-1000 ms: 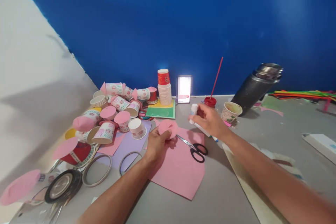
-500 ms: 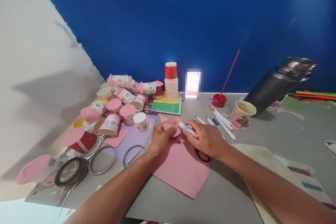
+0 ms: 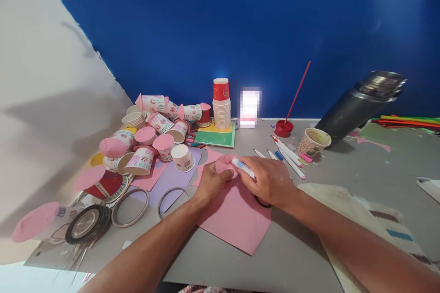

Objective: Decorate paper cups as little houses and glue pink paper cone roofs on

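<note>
My left hand (image 3: pixel 215 182) pinches a rounded piece of pink paper (image 3: pixel 225 163), its thumb on top. Closed around a white glue stick (image 3: pixel 243 169) with blue print is my right hand (image 3: pixel 270 178). The stick's tip meets the right side of the pink piece, or sits very close to it. Below both hands lies a large pink sheet (image 3: pixel 235 229), flat on the grey table. A black ring (image 3: pixel 263 202), probably a scissors handle, shows partly from under my right hand. To the left stands a small white paper cup (image 3: pixel 182 157) with drawn flowers.
Decorated paper cups with pink tops (image 3: pixel 139 160) crowd the left side, near tape rings (image 3: pixel 131 208). A cup stack (image 3: pixel 222 112) stands at the back. Markers (image 3: pixel 290 162), a patterned cup (image 3: pixel 314 142), a leaning black flask (image 3: pixel 354 110) and a cloth (image 3: pixel 323 201) are on the right.
The view has shifted slightly. My right hand has turned a little, and the glue stick sits lower against the pink piece. Both hands keep their hold.
</note>
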